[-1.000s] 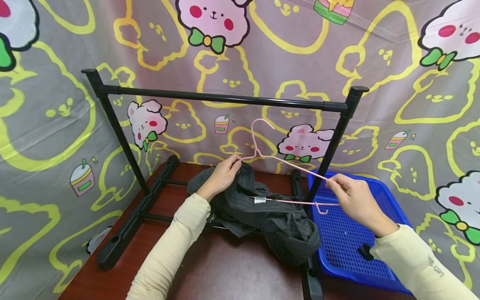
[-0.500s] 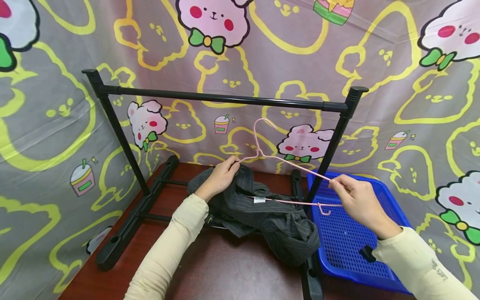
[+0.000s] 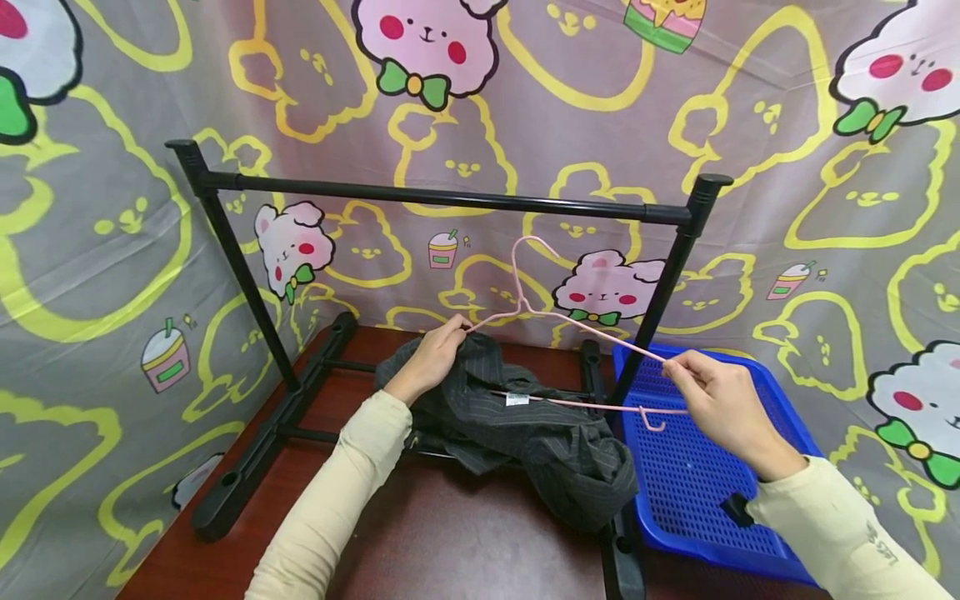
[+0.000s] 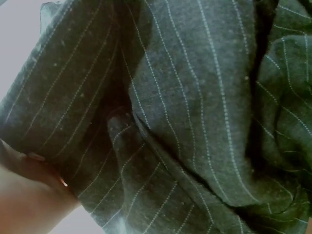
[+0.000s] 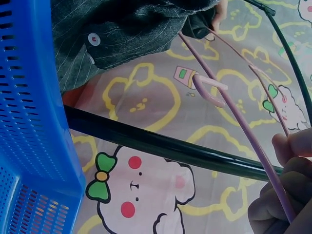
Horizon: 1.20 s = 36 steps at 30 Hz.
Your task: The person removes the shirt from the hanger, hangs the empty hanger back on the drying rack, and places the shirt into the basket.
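A pink clothes hanger (image 3: 517, 283) stands hook up in the head view, its left arm running into a dark grey pinstriped garment (image 3: 495, 425). My left hand (image 3: 433, 357) pinches the garment's edge where the hanger enters; whether it also grips the hanger is hidden. My right hand (image 3: 718, 407) grips the hanger's right end, with the fingers (image 5: 278, 200) curled round the pink rod in the right wrist view. The hanger's lower bar, with a small hook (image 3: 652, 419), passes into the garment beside a white label (image 3: 517, 400). A button (image 5: 94, 39) shows on the cloth. Striped folds (image 4: 195, 97) fill the left wrist view.
A black rack (image 3: 450, 197) stands over the garment on a reddish-brown table (image 3: 427, 533). At the right is a blue perforated basket (image 3: 690, 475) with a small black object (image 3: 737, 510) in it. Cartoon-patterned cloth (image 3: 337, 92) hangs behind.
The hanger and my right hand have shifted slightly right. My left hand has slid a little left and down, and more of the hanger's left arm shows. The garment has barely moved.
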{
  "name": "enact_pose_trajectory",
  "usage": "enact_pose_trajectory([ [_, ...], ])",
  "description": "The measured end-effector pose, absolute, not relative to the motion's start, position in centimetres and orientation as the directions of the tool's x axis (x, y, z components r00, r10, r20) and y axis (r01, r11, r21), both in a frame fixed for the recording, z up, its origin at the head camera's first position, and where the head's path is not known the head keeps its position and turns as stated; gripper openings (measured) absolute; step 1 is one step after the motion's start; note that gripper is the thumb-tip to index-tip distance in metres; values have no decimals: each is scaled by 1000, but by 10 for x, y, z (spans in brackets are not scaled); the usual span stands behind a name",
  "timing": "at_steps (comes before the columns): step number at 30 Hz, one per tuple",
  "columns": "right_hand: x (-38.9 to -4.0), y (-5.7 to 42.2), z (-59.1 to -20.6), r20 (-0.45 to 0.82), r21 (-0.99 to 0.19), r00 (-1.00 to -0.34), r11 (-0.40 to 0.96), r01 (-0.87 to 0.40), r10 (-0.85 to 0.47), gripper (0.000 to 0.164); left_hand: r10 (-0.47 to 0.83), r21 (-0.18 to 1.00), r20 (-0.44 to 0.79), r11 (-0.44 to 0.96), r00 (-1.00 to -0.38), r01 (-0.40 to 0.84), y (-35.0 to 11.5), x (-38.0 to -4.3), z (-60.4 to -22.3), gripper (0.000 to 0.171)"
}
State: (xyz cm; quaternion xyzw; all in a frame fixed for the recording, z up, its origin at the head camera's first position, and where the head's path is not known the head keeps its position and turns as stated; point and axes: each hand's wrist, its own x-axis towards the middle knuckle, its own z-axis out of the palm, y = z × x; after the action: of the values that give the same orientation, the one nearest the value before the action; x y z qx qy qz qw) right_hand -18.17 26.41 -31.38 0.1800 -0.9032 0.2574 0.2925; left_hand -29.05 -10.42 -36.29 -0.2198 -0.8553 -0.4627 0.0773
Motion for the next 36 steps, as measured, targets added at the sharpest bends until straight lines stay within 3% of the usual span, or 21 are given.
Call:
enact_pose_trajectory([
  [16, -180, 271, -314, 638, -362, -754, 804, -471, -155, 12, 288, 778, 244, 512, -926, 364, -109, -294, -369, 28],
  [36, -179, 274, -314, 602, -378, -788, 824, -423, -128, 18, 161, 814, 208, 518, -965, 262, -116, -302, -385, 24],
])
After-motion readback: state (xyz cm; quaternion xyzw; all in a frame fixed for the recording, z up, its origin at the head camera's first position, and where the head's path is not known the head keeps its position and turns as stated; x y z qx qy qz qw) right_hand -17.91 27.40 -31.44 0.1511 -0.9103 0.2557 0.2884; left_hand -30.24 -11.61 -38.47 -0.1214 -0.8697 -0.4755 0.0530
